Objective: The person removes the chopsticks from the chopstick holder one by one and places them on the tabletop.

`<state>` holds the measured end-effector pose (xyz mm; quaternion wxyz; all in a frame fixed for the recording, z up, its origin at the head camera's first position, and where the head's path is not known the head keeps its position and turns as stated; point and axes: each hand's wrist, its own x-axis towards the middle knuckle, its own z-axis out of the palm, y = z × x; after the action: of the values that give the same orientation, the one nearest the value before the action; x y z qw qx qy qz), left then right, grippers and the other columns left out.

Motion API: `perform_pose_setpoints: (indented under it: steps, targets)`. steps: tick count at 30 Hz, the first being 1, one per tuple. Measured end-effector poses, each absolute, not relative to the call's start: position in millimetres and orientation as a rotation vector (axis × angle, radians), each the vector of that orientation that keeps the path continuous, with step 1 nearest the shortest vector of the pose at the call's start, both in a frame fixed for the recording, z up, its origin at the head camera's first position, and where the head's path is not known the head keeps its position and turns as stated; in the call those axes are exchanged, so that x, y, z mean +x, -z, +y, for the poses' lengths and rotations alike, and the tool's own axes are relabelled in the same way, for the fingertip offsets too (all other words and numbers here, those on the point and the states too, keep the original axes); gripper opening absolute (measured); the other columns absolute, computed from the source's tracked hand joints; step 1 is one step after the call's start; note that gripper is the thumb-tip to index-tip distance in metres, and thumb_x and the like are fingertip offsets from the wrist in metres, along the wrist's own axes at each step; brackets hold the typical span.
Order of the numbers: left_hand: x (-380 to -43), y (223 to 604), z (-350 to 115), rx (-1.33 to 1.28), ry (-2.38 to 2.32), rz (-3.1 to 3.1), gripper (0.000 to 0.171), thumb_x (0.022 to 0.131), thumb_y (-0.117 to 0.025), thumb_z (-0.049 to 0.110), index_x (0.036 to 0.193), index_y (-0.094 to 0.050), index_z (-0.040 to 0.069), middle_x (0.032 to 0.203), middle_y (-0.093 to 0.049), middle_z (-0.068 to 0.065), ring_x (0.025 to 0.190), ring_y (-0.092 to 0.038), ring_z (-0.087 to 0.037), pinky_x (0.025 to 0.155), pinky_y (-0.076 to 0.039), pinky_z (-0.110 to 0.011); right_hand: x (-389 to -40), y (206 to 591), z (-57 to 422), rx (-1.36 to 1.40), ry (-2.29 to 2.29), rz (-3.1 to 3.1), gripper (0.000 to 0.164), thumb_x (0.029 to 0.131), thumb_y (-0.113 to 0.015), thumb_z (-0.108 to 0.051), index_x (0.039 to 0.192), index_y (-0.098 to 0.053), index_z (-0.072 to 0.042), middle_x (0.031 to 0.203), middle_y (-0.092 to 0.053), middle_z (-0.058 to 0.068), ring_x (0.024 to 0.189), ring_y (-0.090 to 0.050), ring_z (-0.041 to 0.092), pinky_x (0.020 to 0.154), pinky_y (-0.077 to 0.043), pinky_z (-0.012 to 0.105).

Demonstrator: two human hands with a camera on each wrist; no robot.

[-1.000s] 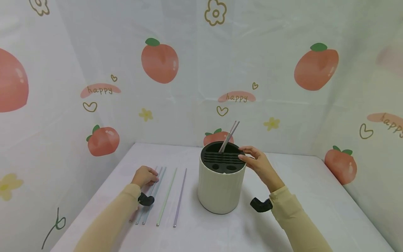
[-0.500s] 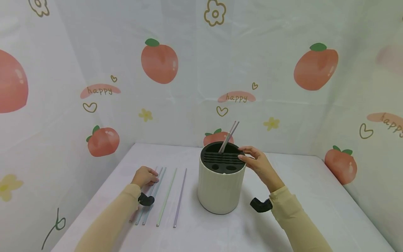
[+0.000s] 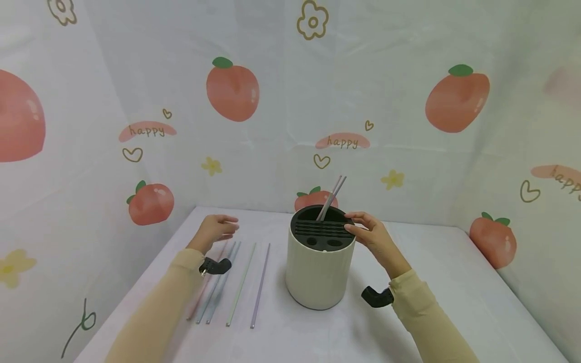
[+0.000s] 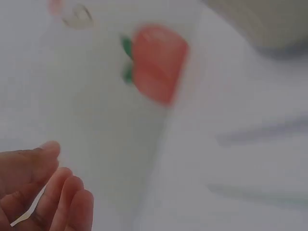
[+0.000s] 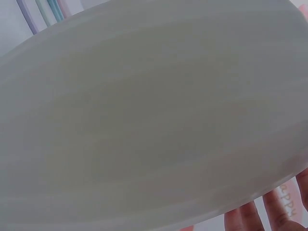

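Observation:
My left hand (image 3: pixel 217 231) hovers over the far ends of several thin pastel chopsticks (image 3: pixel 240 290) lying side by side on the table. Its fingers are loosely bent, and in the left wrist view nothing shows between the thumb and fingertips (image 4: pixel 81 197). A cream, round utensil holder (image 3: pixel 317 277) stands upright with a black slotted top (image 3: pixel 320 242). Two chopsticks (image 3: pixel 333 196) lean in its large rear opening. My right hand (image 3: pixel 369 234) rests its thumb and forefinger on the holder's right rim, fingers spread; in the right wrist view, other fingers show behind the wall.
The white tabletop (image 3: pixel 436 302) runs back to a fruit-print cloth backdrop (image 3: pixel 272 151), which also rises at both sides. Black camera mounts sit on the left wrist (image 3: pixel 217 266) and the right wrist (image 3: pixel 378 297).
My left hand has lifted off the chopsticks and moved up and slightly away, with nothing in it. The right hand and the utensil holder have stayed in place.

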<state>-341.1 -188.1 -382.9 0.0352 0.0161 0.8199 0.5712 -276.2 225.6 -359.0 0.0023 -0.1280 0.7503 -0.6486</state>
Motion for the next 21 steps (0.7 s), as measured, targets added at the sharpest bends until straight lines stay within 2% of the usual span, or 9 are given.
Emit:
perform_pose_setpoints:
  steps: [5, 10, 15, 21]
  targets:
    - [-339.6, 322.6, -150.3, 0.263, -1.915, 2.435, 0.040, 0.095, -0.062, 0.011, 0.131, -0.054, -0.005, 0.126, -0.058, -0.020, 0.102, -0.063, -0.020, 0.091, -0.056, -0.030, -275.6, 359.2, 225.4, -0.404, 2.046, 2.340, 0.046, 0.096, -0.061, -0.019, 0.133, -0.046, 0.004, 0.128, -0.047, 0.014, 0.100, -0.059, 0.005, 0.090, -0.049, 0.014]
    - [-324.7, 279.3, -101.5, 0.487, -2.083, 2.323, 0.036, 0.093, -0.064, 0.006, 0.126, -0.057, -0.006, 0.115, -0.061, -0.014, 0.092, -0.064, -0.010, 0.085, -0.058, -0.028, -276.3, 360.5, 225.0, -0.404, 2.075, 2.316, 0.044, 0.095, -0.062, -0.017, 0.131, -0.047, 0.004, 0.123, -0.049, 0.010, 0.097, -0.060, 0.005, 0.089, -0.050, 0.015]
    - [-311.0, 267.8, -59.6, 0.692, -2.118, 2.273, 0.033, 0.091, -0.066, 0.006, 0.121, -0.060, -0.006, 0.107, -0.062, -0.007, 0.090, -0.065, -0.011, 0.087, -0.058, -0.032, -277.0, 361.9, 225.3, -0.407, 2.092, 2.307, 0.041, 0.095, -0.062, -0.016, 0.129, -0.050, 0.003, 0.121, -0.049, 0.008, 0.096, -0.060, 0.005, 0.088, -0.051, 0.016]
    - [-306.4, 275.3, -26.9, 0.788, -1.975, 2.276, 0.027, 0.089, -0.070, 0.011, 0.114, -0.066, 0.001, 0.110, -0.067, -0.010, 0.095, -0.066, -0.017, 0.090, -0.057, -0.034, -277.9, 362.1, 225.2, -0.410, 2.104, 2.298, 0.039, 0.095, -0.062, -0.016, 0.128, -0.051, 0.002, 0.119, -0.050, 0.006, 0.095, -0.060, 0.005, 0.088, -0.051, 0.016]
